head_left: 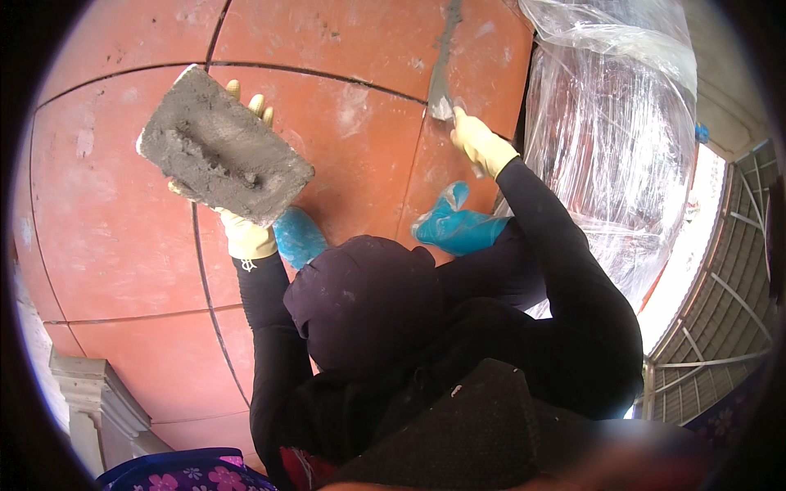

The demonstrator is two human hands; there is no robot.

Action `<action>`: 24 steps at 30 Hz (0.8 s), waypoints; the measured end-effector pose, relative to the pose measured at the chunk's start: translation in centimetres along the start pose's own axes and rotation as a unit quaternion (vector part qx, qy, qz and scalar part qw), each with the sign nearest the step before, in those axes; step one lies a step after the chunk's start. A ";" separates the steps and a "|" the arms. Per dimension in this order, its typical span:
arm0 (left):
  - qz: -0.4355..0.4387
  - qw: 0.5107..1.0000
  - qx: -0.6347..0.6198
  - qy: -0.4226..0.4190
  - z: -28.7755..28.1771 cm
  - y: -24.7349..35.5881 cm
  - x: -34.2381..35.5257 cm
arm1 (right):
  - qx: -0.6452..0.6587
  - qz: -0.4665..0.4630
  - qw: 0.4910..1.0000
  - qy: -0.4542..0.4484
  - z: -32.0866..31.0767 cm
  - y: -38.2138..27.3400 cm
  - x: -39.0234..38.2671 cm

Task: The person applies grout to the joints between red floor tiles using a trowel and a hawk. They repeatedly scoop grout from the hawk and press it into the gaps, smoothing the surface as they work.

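My left hand (248, 237), in a cream rubber glove, holds a rectangular board (141, 146) from beneath, its fingertips showing past the far edge. A thick, rough layer of wet grey mortar (217, 143) covers the board's top. My right hand (483, 146), gloved alike, is closed round the handle of a small trowel (442, 110). The trowel's tip touches the lower end of a grey mortar strip (447, 41) along a joint between reddish-orange tiles (344, 155). Most of the trowel's handle is hidden in the glove.
Blue boots (299, 236) stand on the tiles by my dark-clad knees. Something large wrapped in clear plastic (610, 131) stands along the right side. A moulded pillar top (94, 393) is at lower left, near flowered purple fabric (176, 473). Metal framework (720, 286) curves along the far right.
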State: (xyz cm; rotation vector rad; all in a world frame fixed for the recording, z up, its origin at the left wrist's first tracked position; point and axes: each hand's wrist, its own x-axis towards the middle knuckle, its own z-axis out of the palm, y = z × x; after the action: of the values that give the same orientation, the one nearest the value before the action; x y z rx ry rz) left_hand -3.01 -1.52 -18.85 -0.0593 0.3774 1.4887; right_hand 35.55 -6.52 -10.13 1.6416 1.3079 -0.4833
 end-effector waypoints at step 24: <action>0.115 0.986 0.079 -0.091 1.7 0.2 1.0 | 0.497 0.117 0.836 0.204 -4.0 6.6 13.3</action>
State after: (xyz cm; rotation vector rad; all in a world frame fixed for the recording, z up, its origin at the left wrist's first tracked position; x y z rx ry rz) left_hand -2.79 -0.12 -17.51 0.2529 0.3607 1.6724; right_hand 45.27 4.04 -15.73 2.8660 1.1697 -0.7614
